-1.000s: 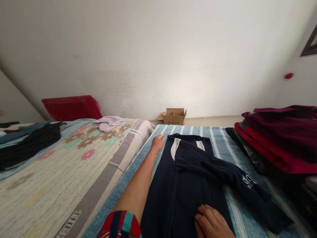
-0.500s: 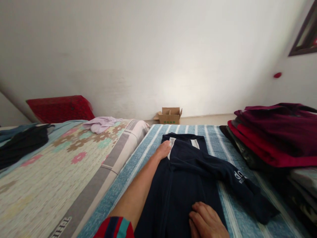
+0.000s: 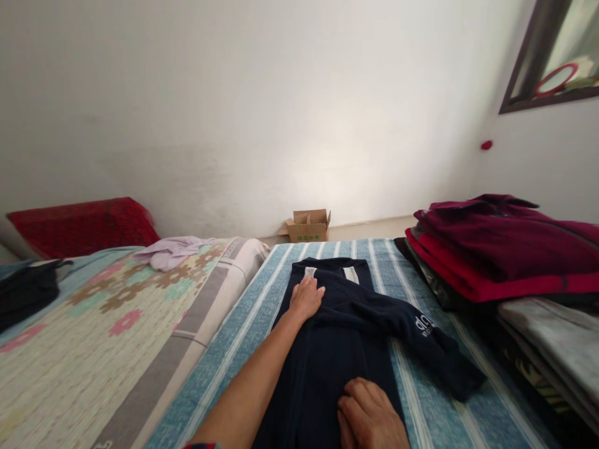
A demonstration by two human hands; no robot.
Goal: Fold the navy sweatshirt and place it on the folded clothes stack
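A dark navy garment (image 3: 346,337) with white panels and white lettering on one sleeve lies flat on the blue striped bedcover (image 3: 421,399). My left hand (image 3: 306,298) lies flat on its upper part, fingers stretched out near the white collar panel. My right hand (image 3: 372,415) rests palm down on the lower part of the garment, fingers loosely curled against the cloth, holding nothing. The sleeve runs out to the right across the stripes.
A stack of folded maroon and red clothes (image 3: 496,249) sits at the right, over grey folded items (image 3: 552,337). A floral mattress (image 3: 93,337) lies to the left with a lilac cloth (image 3: 171,249), dark clothes (image 3: 25,290) and a red pillow (image 3: 79,224). A cardboard box (image 3: 306,226) stands by the wall.
My left hand has slid from the garment's left edge onto its upper middle. The view has swung right and a framed mirror has come into sight.
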